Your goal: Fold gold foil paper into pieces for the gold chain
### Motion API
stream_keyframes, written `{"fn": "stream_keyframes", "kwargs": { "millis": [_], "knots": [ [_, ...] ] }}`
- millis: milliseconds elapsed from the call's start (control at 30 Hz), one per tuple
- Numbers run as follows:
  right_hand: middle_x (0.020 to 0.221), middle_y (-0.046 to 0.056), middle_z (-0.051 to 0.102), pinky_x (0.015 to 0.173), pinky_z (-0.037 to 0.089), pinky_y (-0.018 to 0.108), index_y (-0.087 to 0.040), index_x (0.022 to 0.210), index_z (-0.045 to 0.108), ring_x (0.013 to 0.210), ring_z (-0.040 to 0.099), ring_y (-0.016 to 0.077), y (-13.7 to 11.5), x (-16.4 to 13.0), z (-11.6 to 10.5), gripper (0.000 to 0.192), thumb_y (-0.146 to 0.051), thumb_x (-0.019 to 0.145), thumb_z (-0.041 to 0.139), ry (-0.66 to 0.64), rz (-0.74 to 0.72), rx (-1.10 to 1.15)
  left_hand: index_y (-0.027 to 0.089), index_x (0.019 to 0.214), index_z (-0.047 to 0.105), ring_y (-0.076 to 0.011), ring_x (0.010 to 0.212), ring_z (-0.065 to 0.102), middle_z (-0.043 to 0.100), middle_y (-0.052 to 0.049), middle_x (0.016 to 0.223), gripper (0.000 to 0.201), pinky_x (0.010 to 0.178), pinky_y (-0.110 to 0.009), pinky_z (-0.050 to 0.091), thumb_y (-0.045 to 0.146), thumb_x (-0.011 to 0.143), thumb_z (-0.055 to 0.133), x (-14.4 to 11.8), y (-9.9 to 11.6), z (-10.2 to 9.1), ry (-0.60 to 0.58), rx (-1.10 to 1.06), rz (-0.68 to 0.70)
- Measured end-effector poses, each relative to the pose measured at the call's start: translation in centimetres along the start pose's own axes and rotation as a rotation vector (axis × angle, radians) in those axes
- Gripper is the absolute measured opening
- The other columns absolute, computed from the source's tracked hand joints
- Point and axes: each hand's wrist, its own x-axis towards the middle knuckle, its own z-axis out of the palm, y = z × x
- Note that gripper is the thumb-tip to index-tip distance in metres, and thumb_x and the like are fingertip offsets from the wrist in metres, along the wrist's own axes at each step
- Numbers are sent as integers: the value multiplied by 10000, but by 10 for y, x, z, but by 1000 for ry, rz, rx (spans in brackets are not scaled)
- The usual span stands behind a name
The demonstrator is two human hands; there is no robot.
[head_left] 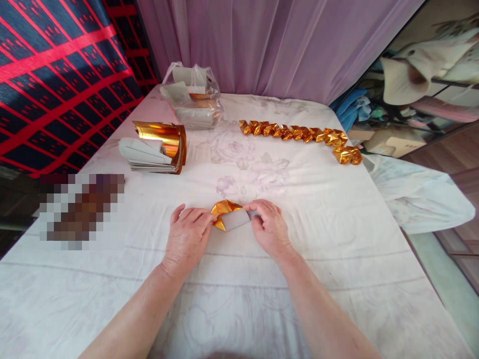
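A partly folded sheet of gold foil paper (229,215), gold on one side and grey-white on the other, lies on the white floral cloth (262,299) in front of me. My left hand (187,237) pinches its left end. My right hand (268,227) grips its right end. Both hands rest on the cloth with the paper between them.
A stack of flat gold foil sheets (155,147) with a curled top sheet sits at the far left. A clear plastic bag (192,94) of more sheets stands behind it. A row of several folded gold pieces (299,133) runs along the far right. A purple curtain hangs behind.
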Motion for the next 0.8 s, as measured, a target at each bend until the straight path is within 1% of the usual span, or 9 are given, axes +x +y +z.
{"fn": "stream_keyframes", "kwargs": {
  "millis": [133, 267, 400, 500, 633, 733, 800],
  "knots": [
    [997, 50, 713, 909, 432, 400, -237, 975, 682, 1049, 631, 229, 2, 0, -1, 402, -23, 726, 451, -7, -42, 9, 249, 906, 681, -206, 880, 653, 740, 0, 962, 200, 1069, -523, 327, 137, 894, 515, -1, 2, -2, 28, 14, 18],
    [991, 38, 717, 905, 445, 395, -250, 964, 672, 1046, 631, 227, 4, 1, -4, 348, -39, 757, 488, -41, -97, 34, 238, 917, 682, -229, 913, 652, 726, -15, 975, 75, 1098, -551, 295, 261, 869, 628, -2, 8, -5, 17, 15, 8],
    [1017, 34, 717, 918, 450, 408, -263, 983, 675, 1050, 633, 230, 6, 1, -6, 296, -76, 803, 532, -70, -126, 48, 221, 958, 678, -265, 962, 647, 716, -41, 1010, 201, 1102, -577, 286, 360, 820, 721, -4, 11, -4, 1, 48, 9],
    [1014, 30, 721, 920, 450, 411, -266, 978, 685, 1049, 635, 229, 7, 1, -6, 291, -73, 806, 551, -69, -138, 47, 210, 961, 676, -270, 964, 647, 714, -47, 1018, 221, 1096, -576, 298, 365, 815, 734, -4, 11, -3, 5, 69, 2],
    [975, 17, 722, 908, 447, 398, -266, 941, 706, 1016, 639, 211, 6, 1, -6, 268, -70, 831, 559, -60, -183, 62, 218, 955, 675, -256, 951, 651, 714, -37, 1020, 161, 1102, -567, 294, 325, 839, 706, -4, 10, -3, 10, 67, -5],
    [948, 10, 708, 883, 451, 376, -272, 918, 725, 969, 639, 189, 4, 1, -5, 259, -78, 861, 563, -48, -226, 68, 228, 971, 680, -254, 955, 654, 718, -31, 1038, 140, 1110, -574, 278, 303, 853, 689, -3, 8, -4, 12, 72, 12],
    [976, 17, 697, 875, 457, 370, -278, 914, 735, 976, 633, 186, 3, 0, -5, 256, -88, 877, 567, -25, -254, 55, 231, 999, 686, -260, 966, 657, 721, -33, 1067, 156, 1113, -587, 267, 303, 861, 679, -3, 6, -5, 7, 83, 32]
  ]
}}
